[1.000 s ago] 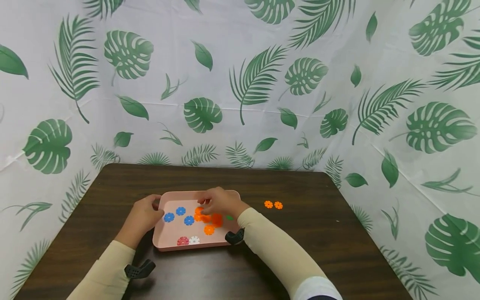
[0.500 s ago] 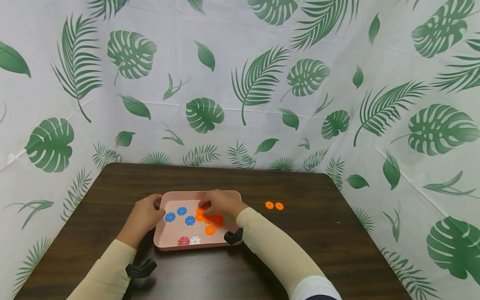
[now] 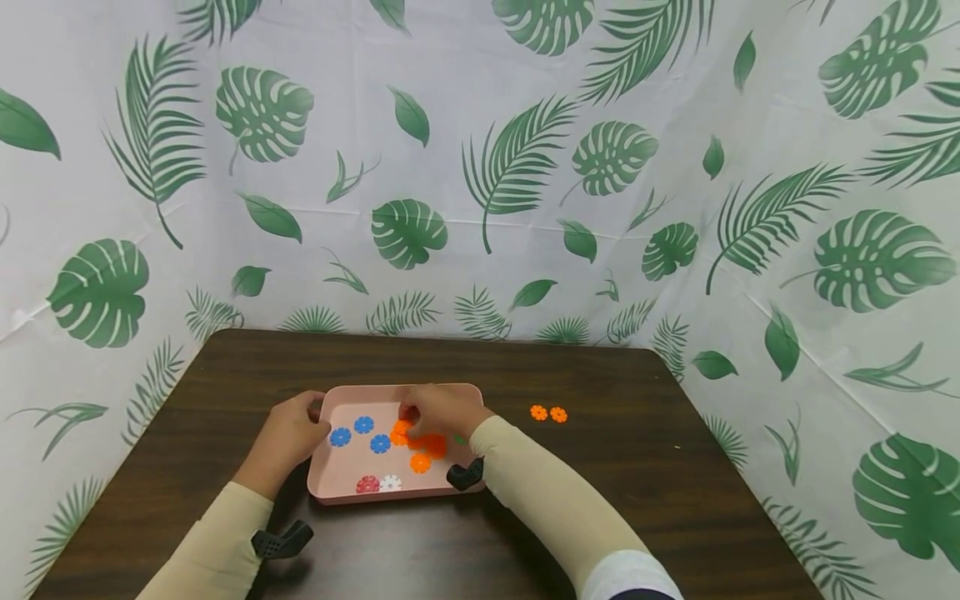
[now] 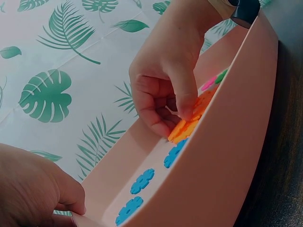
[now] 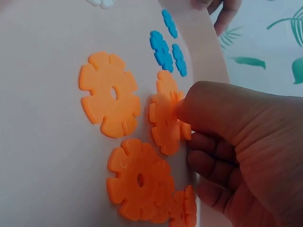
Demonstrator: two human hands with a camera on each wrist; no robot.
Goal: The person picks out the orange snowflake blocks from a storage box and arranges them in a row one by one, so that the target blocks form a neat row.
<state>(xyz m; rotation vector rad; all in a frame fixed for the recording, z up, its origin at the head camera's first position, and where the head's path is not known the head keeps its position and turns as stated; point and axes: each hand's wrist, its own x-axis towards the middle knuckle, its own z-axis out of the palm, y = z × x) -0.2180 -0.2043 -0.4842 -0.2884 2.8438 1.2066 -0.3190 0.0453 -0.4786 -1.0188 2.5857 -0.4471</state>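
A shallow pink tray holds flower-shaped plastic interlocking discs. My left hand grips the tray's left rim between thumb and fingers. Inside the tray, my right hand pinches an orange disc between thumb and fingertips, right at the orange group. Part of that disc hides behind the thumb in the right wrist view. Several other orange discs lie below the hand, one flat orange disc apart from the overlapping ones. To their left sit three blue discs.
A red disc and a white disc lie at the tray's near side. Pink and green discs show beyond the orange ones. Two orange discs rest on the dark wooden table, right of the tray.
My right hand has shifted slightly and its fingers have drawn closer over the orange discs. My left hand stays on the tray rim, and the tray keeps its place.
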